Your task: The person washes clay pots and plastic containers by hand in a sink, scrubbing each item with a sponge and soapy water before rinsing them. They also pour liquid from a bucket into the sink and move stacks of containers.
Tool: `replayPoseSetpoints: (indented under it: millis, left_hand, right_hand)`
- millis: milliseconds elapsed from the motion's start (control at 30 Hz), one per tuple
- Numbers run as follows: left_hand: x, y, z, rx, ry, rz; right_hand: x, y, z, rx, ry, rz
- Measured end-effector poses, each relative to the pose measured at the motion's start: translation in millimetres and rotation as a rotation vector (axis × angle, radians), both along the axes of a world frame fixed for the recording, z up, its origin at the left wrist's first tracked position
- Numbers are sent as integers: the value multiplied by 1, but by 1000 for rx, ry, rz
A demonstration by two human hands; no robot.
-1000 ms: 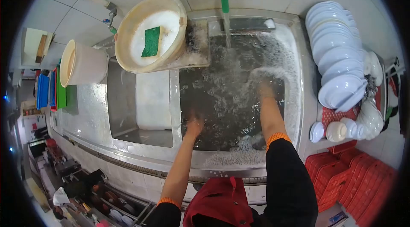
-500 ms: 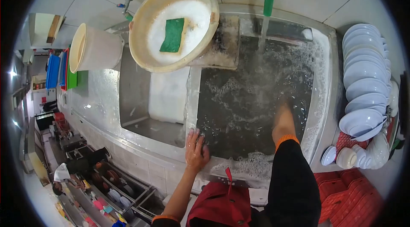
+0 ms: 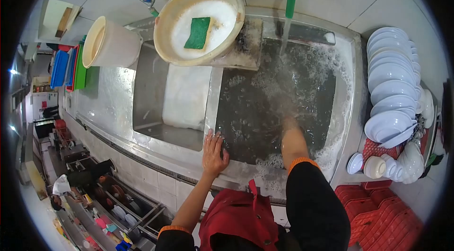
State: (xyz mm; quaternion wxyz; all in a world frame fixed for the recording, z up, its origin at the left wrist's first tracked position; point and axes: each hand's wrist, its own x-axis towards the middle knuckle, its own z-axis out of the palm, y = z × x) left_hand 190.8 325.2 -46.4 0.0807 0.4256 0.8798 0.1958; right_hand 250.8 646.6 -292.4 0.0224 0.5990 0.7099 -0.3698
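My left hand (image 3: 214, 155) lies with its fingers apart on the metal rim between two basins, holding nothing. My right forearm (image 3: 294, 144) goes down into the murky water (image 3: 255, 104) of the right basin, and the right hand is hidden under the surface. From a tap with a green hose end (image 3: 290, 4), water runs into this basin. Foam floats along its right side. A round tub (image 3: 163, 38) of suds, with a green and yellow sponge (image 3: 197, 33) in it, sits on a board behind the basins.
White plates (image 3: 389, 91) stand in a row at the right, with small bowls (image 3: 374, 167) before them. Red crates (image 3: 378, 213) are stacked below. A cream bucket (image 3: 113, 45) stands at the left, near blue and green trays (image 3: 60, 68). A white block (image 3: 187, 95) lies in the left basin.
My right forearm has moved left in the water. The whole view has shifted slightly. My left hand stays on the rim.
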Motion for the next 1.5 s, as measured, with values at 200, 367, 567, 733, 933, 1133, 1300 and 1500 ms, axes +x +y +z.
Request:
replayPoseSetpoints:
  millis: [200,367,567,733,933,1133,1300,1500]
  left_hand:
    - [-2,3,9,63,-5,-5]
    - [-1,-1,6,114,32,1]
    - [1,-3,6,141,47,2]
    - [0,-9,3,252,57,-14]
    - [-3,-44,1,557,-135,10]
    - [-12,-226,31,587,-17,462]
    - [12,-489,-40,361,61,962]
    - [175,-800,-175,-178,-518,1316]
  right_hand:
    - [-5,-4,36,31,120,-163]
    - [-7,-1,104,443,316,-399]
    - [25,-6,260,576,404,-219]
    - [56,25,356,885,417,206]
    - [56,1,481,1093,402,597]
    - [4,-62,544,1137,330,654]
    - [-73,-167,551,1110,477,683]
    - [-216,-276,517,1089,413,820]
